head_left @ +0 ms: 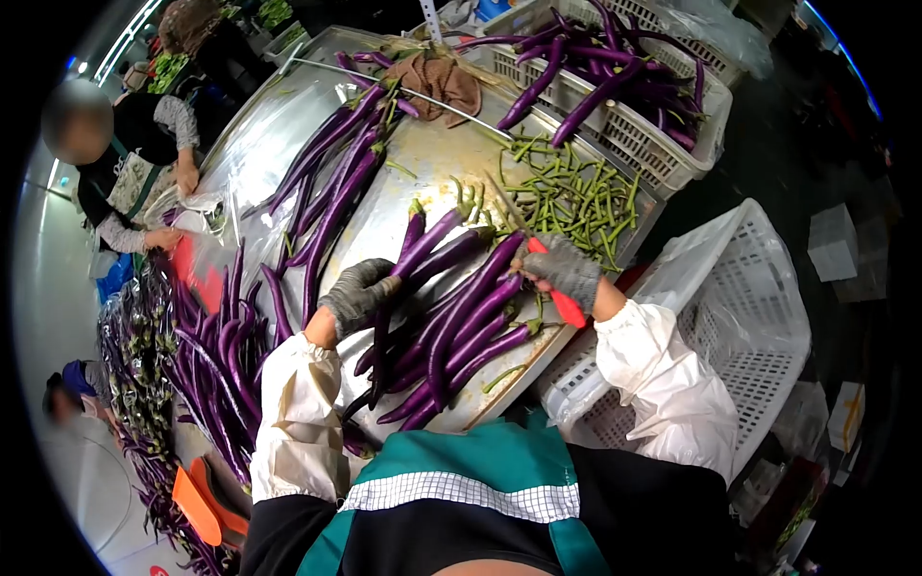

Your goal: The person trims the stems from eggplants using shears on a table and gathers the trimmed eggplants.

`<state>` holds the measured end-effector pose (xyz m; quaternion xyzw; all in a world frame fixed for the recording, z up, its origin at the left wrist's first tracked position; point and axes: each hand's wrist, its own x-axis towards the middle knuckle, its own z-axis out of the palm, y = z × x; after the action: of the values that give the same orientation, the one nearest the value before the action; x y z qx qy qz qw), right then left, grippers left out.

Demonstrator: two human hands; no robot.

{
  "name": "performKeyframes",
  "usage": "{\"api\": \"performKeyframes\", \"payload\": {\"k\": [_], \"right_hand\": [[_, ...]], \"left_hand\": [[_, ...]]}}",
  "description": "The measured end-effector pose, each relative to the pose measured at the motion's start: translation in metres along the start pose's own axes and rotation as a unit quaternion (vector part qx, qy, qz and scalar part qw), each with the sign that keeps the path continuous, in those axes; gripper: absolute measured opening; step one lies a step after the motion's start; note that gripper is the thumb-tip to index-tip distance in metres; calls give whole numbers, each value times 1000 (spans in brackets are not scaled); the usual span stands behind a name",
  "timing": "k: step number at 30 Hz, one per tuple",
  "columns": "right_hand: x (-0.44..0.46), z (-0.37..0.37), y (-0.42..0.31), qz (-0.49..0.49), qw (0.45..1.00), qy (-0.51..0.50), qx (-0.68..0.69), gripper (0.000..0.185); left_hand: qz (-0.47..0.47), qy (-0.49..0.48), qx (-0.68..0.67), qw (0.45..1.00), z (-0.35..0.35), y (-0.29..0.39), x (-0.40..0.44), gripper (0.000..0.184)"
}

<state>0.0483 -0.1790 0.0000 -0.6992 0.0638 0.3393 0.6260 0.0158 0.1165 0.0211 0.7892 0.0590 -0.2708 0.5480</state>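
My left hand (359,296), in a grey glove, is closed round long purple eggplants (423,252) near their upper part, their green stems pointing away from me. My right hand (565,269), also gloved, grips a red-handled knife (567,305), its thin blade reaching up and left over the table beside the stems. Between and below my hands lies a pile of eggplants (451,336). Cut green stem ends (576,197) are heaped just beyond my right hand. Another row of eggplants (336,178) rests farther up the metal table (274,125).
White crates stand at the top right, one with eggplants (663,158), and at the right (768,307). A brown cloth (442,88) lies by a metal rod. At left are a co-worker's hands (184,178), a red bag (197,274) and more eggplants (216,365).
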Motion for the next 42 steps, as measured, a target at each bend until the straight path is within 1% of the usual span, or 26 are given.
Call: {"api": "performKeyframes", "payload": {"k": [2, 3, 4, 5, 6, 7, 8, 10, 12, 13, 14, 16, 17, 20, 22, 23, 24, 26, 27, 28, 31, 32, 34, 36, 39, 42], "right_hand": [[-3, -12, 4, -27, 991, -54, 115, 12], [2, -18, 15, -42, 980, -75, 178, 15], [2, -20, 15, -43, 980, -77, 178, 15], [-1, -22, 12, -43, 973, -83, 213, 16], [-4, -23, 10, -41, 964, -88, 247, 16], [-6, -24, 7, -29, 965, -87, 244, 18], [-4, -24, 8, -30, 966, -88, 243, 18], [-1, -26, 12, -28, 970, -81, 227, 18], [1, -27, 15, -26, 972, -71, 223, 19], [2, -28, 17, -20, 973, -66, 221, 20], [3, -29, 18, -13, 974, -60, 219, 20], [3, -30, 18, -14, 975, -55, 214, 21], [6, -30, 19, -16, 973, -53, 222, 21], [5, -29, 19, -20, 969, -74, 235, 21], [-4, -22, 10, -16, 974, -112, 199, 23], [-11, -17, 4, -14, 978, -111, 175, 25], [-14, -15, 2, -13, 978, -109, 176, 25], [-18, -10, -1, 1, 982, -148, 117, 26], [-20, -7, -2, 13, 982, -161, 97, 26], [-20, -4, -3, 14, 982, -160, 98, 26], [-19, -1, 0, 21, 985, -161, 53, 27], [-20, -1, -1, 21, 985, -161, 52, 27], [-23, 1, -4, 19, 982, -164, 88, 29], [-21, 1, -4, 26, 982, -169, 83, 30], [-26, 2, -4, 30, 981, -174, 81, 29], [-22, 2, 6, 28, 983, -165, 76, 27]], "left_hand": [[-16, 21, 151, 988, -6, -1, 6, 28], [72, 87, 172, 979, -13, -14, 17, 26], [159, 151, 191, 957, -24, -33, 35, 25], [174, 242, 135, 945, -34, -44, 55, 24], [172, 331, 278, 885, -32, -1, 45, 21], [172, 387, 354, 834, -41, 1, 57, 26], [117, 417, 418, 799, -57, -14, 80, 41], [1, 368, 503, 782, -76, -29, 110, 57], [-79, 308, 476, 820, -77, -36, 125, 63], [-68, 338, 504, 792, -69, -39, 124, 55], [-66, 338, 503, 793, -69, -38, 124, 55], [-80, 343, 520, 778, -68, -35, 125, 45], [-63, 376, 522, 763, -69, -42, 129, 36], [75, 425, 493, 755, -71, -52, 112, 35], [125, 403, 457, 783, -65, -41, 91, 30], [137, 395, 457, 785, -59, -34, 77, 29], [149, 365, 422, 817, -57, -28, 65, 33], [167, 276, 223, 920, -66, -48, 58, 40], [126, 218, 114, 961, -63, -35, 42, 44], [126, 191, 41, 973, -60, -28, 32, 43], [13, 101, 38, 994, -56, 3, -1, 36], [14, 101, 38, 994, -58, -1, 2, 36], [-5, 136, -19, 991, -59, -5, 6, 27], [2, 93, -126, 988, -63, -1, 5, 19], [-11, 98, -72, 992, -63, 6, 5, 23], [23, 78, -27, 996, -53, 14, 3, 31]]}}
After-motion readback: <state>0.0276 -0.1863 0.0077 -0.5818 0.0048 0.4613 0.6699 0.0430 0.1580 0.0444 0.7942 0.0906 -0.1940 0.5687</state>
